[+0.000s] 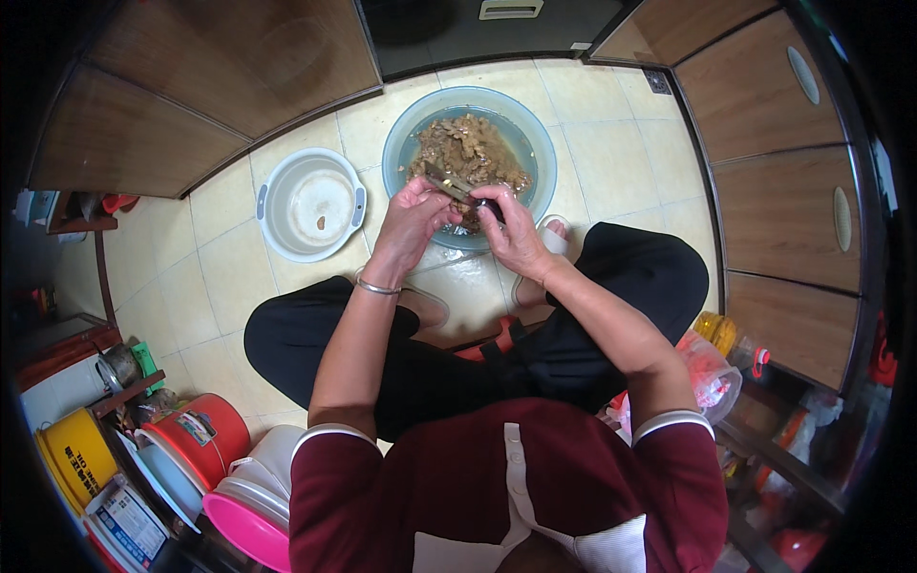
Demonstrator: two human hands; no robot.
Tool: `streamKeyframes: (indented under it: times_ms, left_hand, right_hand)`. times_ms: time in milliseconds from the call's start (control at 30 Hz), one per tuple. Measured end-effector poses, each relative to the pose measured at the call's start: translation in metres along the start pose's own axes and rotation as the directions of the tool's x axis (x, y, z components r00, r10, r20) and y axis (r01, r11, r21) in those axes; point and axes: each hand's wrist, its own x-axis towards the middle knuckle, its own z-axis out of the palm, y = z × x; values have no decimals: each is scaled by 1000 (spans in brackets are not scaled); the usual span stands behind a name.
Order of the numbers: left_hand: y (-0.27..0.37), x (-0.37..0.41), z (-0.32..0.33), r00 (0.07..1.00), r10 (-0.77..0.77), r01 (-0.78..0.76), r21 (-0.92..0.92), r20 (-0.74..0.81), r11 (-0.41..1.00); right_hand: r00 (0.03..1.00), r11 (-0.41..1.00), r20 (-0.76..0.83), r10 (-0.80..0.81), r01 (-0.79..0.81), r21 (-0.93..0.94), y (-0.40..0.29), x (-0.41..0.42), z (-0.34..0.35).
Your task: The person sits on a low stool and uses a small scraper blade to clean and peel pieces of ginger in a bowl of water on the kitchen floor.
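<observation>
Above the near part of a blue plastic basin, my right hand grips the dark handle of a kitchen knife or peeler; its exact kind cannot be told. The blade points up and left across my fingers. My left hand is at the blade, its fingertips pinching a small brown piece that they partly hide. Lumpy brown ginger-like pieces lie heaped in water in the basin. To the left stands a grey-white plastic basin with one small brown piece on its bottom.
Wooden cabinets line the right side, with more cabinets at the upper left. A red bucket, a yellow bucket and a pink basin lie at lower left. An oil bottle and plastic bags are at right.
</observation>
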Motion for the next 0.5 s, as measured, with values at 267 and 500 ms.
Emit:
streamKeyframes:
  times_ms: [267,500]
  left_hand:
    - [16,-9,13,1000,-9,7,-82,-25,997]
    - [16,-4,6,993,-96,108,-207,68,972]
  right_hand:
    - [993,997,-112,49,-54,-45,37,2,-2]
    - [984,986,-95,153,-146,78,7,-1,-1]
